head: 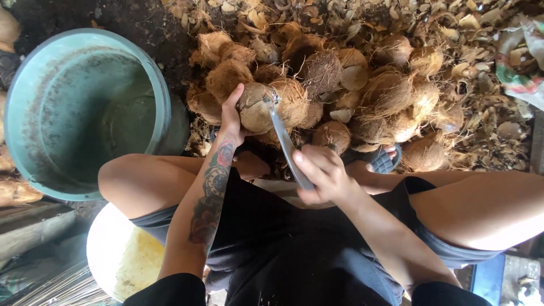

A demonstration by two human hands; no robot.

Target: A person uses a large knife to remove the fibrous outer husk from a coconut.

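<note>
- Dirt ground strewn with husk scraps (487, 34) lies beneath a seated person, whose bare knees spread to either side.
- The left hand (231, 116) is clamped around a partly husked coconut (255, 107), held just above the heap of coconuts (362, 85) beyond it.
- The right hand (323, 175) is closed around the handle of a metal blade (283, 139).
- The blade's long axis runs from the right hand up and away toward the left hand, its tip touching the held coconut's top edge.
- A large green basin (34, 79) sits well off the left hand's outer side.
- A pale round container (122, 255) rests under the left forearm, near the knee.
- A grey sandal (385, 160) shows just beyond the right hand, against the heap.
</note>
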